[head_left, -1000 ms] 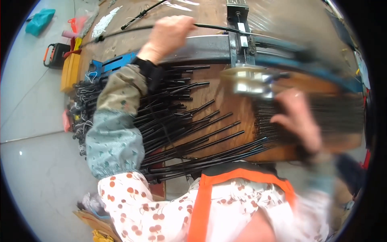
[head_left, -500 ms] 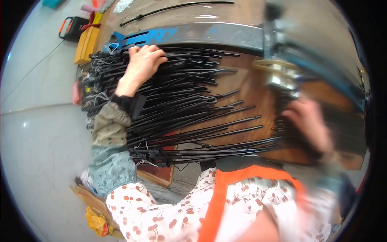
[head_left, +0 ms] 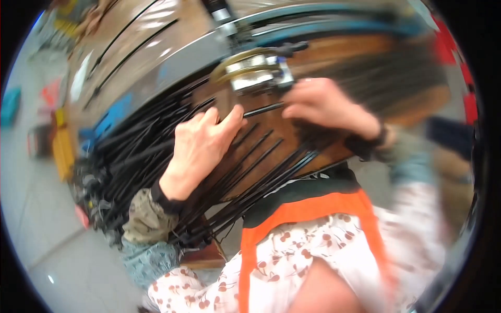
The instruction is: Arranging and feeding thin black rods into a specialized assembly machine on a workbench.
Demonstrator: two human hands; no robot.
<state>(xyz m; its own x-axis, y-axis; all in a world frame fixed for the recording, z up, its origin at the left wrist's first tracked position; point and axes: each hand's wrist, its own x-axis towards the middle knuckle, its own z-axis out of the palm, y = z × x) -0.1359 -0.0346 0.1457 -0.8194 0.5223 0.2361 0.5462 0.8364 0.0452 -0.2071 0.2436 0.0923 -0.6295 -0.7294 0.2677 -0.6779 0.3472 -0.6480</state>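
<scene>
A thin black rod (head_left: 263, 109) runs between my two hands above a wooden bench top (head_left: 334, 52). My left hand (head_left: 201, 148) pinches its near end with thumb and fingers. My right hand (head_left: 326, 104) closes on the other end, just below a round metal fixture (head_left: 255, 70) on the bench. A big heap of similar black rods (head_left: 151, 156) lies fanned out under and to the left of my left hand. The view is motion-blurred.
A curved blue and grey rail (head_left: 323, 15) crosses the bench behind the fixture. Yellow and red items (head_left: 60, 151) lie on the grey floor at the left. My orange apron strap and patterned sleeves fill the lower part of the view.
My left hand left the far side of the rod heap and came in to the middle, holding a single rod. My right hand rose from the right-hand rods to the fixture. The view swung.
</scene>
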